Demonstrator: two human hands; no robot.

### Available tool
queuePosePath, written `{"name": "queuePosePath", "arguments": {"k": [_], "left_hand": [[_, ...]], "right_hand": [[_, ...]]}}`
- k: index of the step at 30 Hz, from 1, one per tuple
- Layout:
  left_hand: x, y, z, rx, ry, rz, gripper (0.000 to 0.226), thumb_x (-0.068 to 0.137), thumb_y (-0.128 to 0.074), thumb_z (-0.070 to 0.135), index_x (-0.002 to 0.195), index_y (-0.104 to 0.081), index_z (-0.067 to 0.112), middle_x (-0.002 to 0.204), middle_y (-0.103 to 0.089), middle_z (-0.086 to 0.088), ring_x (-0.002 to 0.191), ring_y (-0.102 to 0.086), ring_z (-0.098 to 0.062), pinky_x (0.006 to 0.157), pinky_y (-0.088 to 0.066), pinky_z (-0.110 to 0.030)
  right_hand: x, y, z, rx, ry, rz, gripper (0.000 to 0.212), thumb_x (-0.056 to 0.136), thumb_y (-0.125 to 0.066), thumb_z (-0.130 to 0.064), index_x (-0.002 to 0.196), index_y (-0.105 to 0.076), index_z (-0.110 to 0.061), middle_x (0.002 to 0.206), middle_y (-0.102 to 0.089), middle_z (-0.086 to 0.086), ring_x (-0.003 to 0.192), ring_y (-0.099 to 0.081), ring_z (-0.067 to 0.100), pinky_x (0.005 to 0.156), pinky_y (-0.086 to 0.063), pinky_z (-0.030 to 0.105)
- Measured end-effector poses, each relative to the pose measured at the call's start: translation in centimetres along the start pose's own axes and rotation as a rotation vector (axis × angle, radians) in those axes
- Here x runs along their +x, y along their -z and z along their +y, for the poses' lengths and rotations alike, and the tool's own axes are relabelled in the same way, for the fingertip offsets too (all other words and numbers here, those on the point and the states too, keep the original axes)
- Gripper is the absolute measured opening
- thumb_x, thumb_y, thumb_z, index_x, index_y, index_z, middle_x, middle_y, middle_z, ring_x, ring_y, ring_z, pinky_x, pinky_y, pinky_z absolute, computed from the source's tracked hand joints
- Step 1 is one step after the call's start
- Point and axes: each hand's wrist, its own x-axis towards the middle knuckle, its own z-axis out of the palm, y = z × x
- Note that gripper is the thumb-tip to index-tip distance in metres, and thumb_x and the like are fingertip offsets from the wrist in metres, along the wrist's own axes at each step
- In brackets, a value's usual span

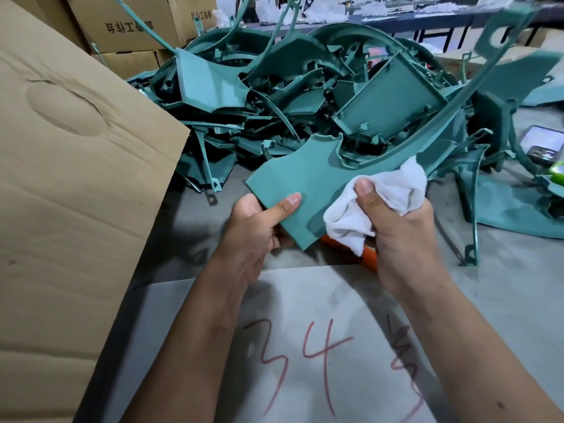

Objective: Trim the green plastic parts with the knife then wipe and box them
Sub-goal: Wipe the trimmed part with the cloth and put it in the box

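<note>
green plastic part (305, 178) looks light, thin, stiff, likely springy along its long arm; left hand (253, 227) pinches the flat corner; right hand (396, 227) clenches the white cloth (387, 193) against it.

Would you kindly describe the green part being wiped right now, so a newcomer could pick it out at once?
Start from the big heap of green parts on the grey table; nearer than it, two hands meet. The green part is between them: the left hand pinches its flat corner, the right hand presses a white cloth on it. Only this one is lifted.
</note>
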Motion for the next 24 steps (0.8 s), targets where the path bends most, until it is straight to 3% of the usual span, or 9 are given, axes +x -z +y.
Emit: {"name": "queuePosePath", "arguments": {"k": [3, 5, 8, 10, 12, 14, 17, 21, 24], "left_hand": [[0.2, 0.5, 0.3, 0.063, -0.024, -0.015, 0.036, 0.081, -0.076, 0.015, 0.115, -0.066, 0.01, 0.11, -0.077, -0.013, 0.094, -0.072, -0.031, 0.084, -0.05, -0.058], [0.3, 1.0, 0.7, 0.061, -0.037, -0.058, 0.037, 0.081, -0.073, 0.017, 0.116, -0.065, 0.007, 0.102, -0.077, -0.009, 0.079, -0.071, -0.022, 0.066, -0.051, -0.043], [0.2, 1.9, 1.1, 0.089, -0.061, -0.069, 0.04, 0.083, -0.072, 0.018, 0.118, -0.062, 0.0, 0.089, -0.073, -0.005, 0.054, -0.06, -0.006, 0.041, -0.03, -0.018], [0.0, 1.9, 1.1, 0.139, -0.092, -0.056, 0.043, 0.082, -0.073, 0.02, 0.119, -0.063, 0.002, 0.095, -0.075, -0.006, 0.062, -0.066, -0.009, 0.043, -0.035, -0.017], [0.0, 2.2, 1.1, 0.165, -0.117, -0.046, 0.044, 0.081, -0.075, 0.021, 0.121, -0.065, 0.007, 0.106, -0.077, -0.008, 0.082, -0.075, -0.019, 0.053, -0.054, -0.027], [0.0, 3.2, 1.3, 0.172, -0.14, -0.004, 0.043, 0.08, -0.075, 0.017, 0.121, -0.066, 0.011, 0.112, -0.077, -0.007, 0.101, -0.075, -0.028, 0.074, -0.063, -0.041], [-0.1, 5.3, 2.0, 0.188, -0.168, 0.016, 0.045, 0.078, -0.075, 0.012, 0.122, -0.067, 0.008, 0.115, -0.076, -0.009, 0.108, -0.073, -0.031, 0.081, -0.063, -0.038], [0.0, 4.7, 1.5, 0.128, -0.172, 0.032, 0.045, 0.079, -0.074, 0.013, 0.123, -0.066, 0.007, 0.118, -0.075, -0.012, 0.111, -0.071, -0.034, 0.091, -0.06, -0.048], [0.1, 2.4, 0.4, 0.012, -0.16, -0.011, 0.04, 0.083, -0.072, 0.012, 0.121, -0.064, 0.006, 0.11, -0.077, -0.009, 0.092, -0.076, -0.026, 0.067, -0.062, -0.032]], "right_hand": [[0.1, 0.6, -0.2, -0.031, 0.075, 0.045, 0.039, 0.1, -0.066, -0.018, 0.097, -0.06, 0.021, 0.072, -0.069, 0.021, 0.05, -0.057, 0.027, 0.05, -0.047, 0.027], [0.2, 0.8, -0.2, -0.044, 0.087, 0.026, 0.042, 0.102, -0.065, -0.019, 0.097, -0.06, 0.022, 0.07, -0.068, 0.021, 0.05, -0.055, 0.03, 0.051, -0.046, 0.027], [0.1, 0.9, -0.1, -0.059, 0.089, 0.035, 0.045, 0.1, -0.07, -0.024, 0.099, -0.063, 0.02, 0.077, -0.067, 0.027, 0.06, -0.058, 0.028, 0.055, -0.046, 0.029], [0.0, 0.7, 0.0, -0.102, 0.118, 0.055, 0.034, 0.096, -0.074, -0.027, 0.091, -0.069, 0.006, 0.071, -0.07, 0.014, 0.056, -0.061, 0.024, 0.053, -0.047, 0.026], [0.2, 0.7, -0.3, -0.129, 0.149, 0.15, 0.023, 0.089, -0.076, -0.032, 0.089, -0.067, -0.011, 0.07, -0.072, -0.005, 0.061, -0.067, 0.015, 0.053, -0.051, 0.025], [1.0, 1.7, -0.8, -0.037, 0.157, 0.371, 0.024, 0.088, -0.08, -0.032, 0.098, -0.066, -0.017, 0.082, -0.075, -0.008, 0.076, -0.073, 0.013, 0.061, -0.058, 0.029], [2.5, 3.8, -1.7, 0.077, 0.167, 0.661, 0.024, 0.093, -0.08, -0.034, 0.104, -0.063, -0.02, 0.09, -0.074, -0.008, 0.086, -0.073, 0.012, 0.071, -0.06, 0.036], [2.0, 2.8, -1.0, -0.032, 0.182, 0.505, 0.014, 0.095, -0.075, -0.035, 0.094, -0.068, -0.023, 0.084, -0.075, -0.014, 0.082, -0.071, 0.009, 0.074, -0.061, 0.037], [0.5, 0.7, -0.1, -0.122, 0.127, 0.25, 0.024, 0.088, -0.076, -0.041, 0.089, -0.073, -0.017, 0.078, -0.076, -0.007, 0.07, -0.072, 0.007, 0.058, -0.057, 0.022]]}}
